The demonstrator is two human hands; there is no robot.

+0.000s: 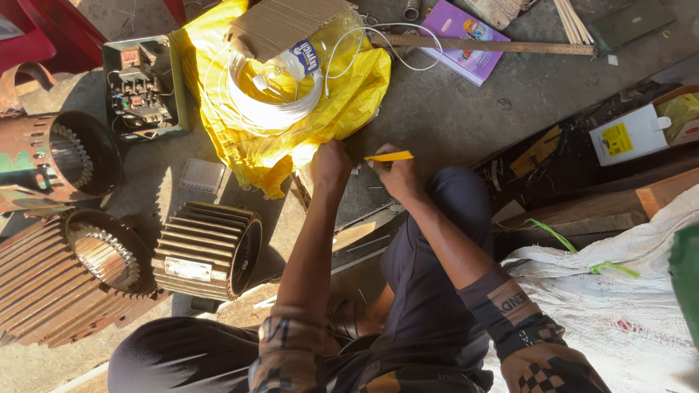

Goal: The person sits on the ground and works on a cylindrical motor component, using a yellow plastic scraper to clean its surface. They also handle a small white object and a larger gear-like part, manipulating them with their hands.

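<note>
A: Status of the hands?

B: A flat yellow strip [389,156], thin and smooth, was pinched at one end by the fingers of the right hand [395,175]. The left hand [331,164] was curled shut just beside it; what was clamped inside could not be made out. Both were held over the grey concrete floor [451,116], at the edge of the yellow sack [349,109].

A: The sack?

B: Woven plastic, crinkled, spread open. A coil of white wire [273,109] was laid on it, with a sheet of ribbed brown cardboard [280,25] over the top edge of the coil.

A: Metal parts?

B: Three finned motor housings were noted to the left, all rusted and cylindrical. The small one [207,251] was lying on its side, nearest the left forearm. A larger one [73,276] was placed beside it, toothed laminations visible in the bore. A third [51,160] was seen further up.

A: Anything else?

B: A dark open switch box [142,87], a purple booklet [466,40], a long wooden rule [495,46], a white woven bag [619,291] at the right.
</note>
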